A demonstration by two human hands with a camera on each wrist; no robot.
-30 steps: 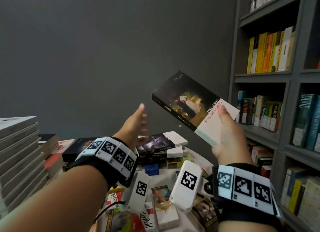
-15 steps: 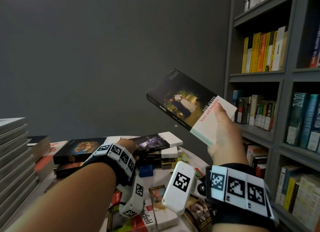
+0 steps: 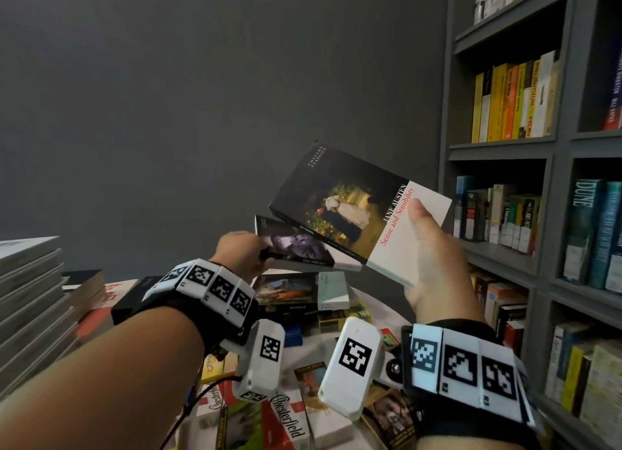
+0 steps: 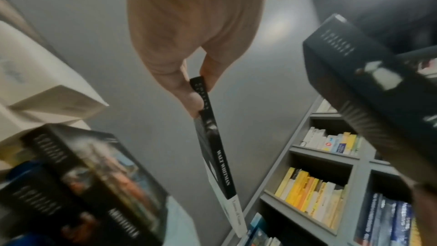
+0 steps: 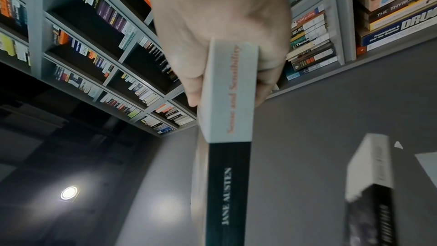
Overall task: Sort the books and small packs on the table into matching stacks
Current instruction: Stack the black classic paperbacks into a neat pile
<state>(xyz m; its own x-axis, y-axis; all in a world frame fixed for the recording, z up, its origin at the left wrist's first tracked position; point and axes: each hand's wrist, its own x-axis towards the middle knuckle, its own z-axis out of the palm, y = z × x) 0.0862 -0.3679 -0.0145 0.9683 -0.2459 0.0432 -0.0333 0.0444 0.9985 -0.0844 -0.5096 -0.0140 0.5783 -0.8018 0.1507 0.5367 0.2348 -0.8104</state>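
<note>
My right hand (image 3: 425,247) grips the white end of a Jane Austen paperback (image 3: 340,210), black and white with a painting on its cover, held up in the air over the table; its spine (image 5: 227,137) fills the right wrist view. My left hand (image 3: 240,252) pinches the black end of a thin Walt Whitman paperback (image 3: 296,244) and holds it lifted just under the Austen book, seen edge-on as the Whitman book (image 4: 217,156) in the left wrist view. Below them a stack of similar black-and-white paperbacks (image 3: 299,289) lies on the table.
Cigarette packs (image 3: 286,419) and small books lie scattered on the white round table (image 3: 373,301) near me. A tall pile of pale books (image 3: 30,301) stands at the left, with dark and red books beside it. A grey bookshelf (image 3: 538,146) full of books stands close on the right.
My left hand went down to the stack, took the top Whitman paperback and lifted it up under the Austen book. The right hand kept its book raised, shifting slightly.
</note>
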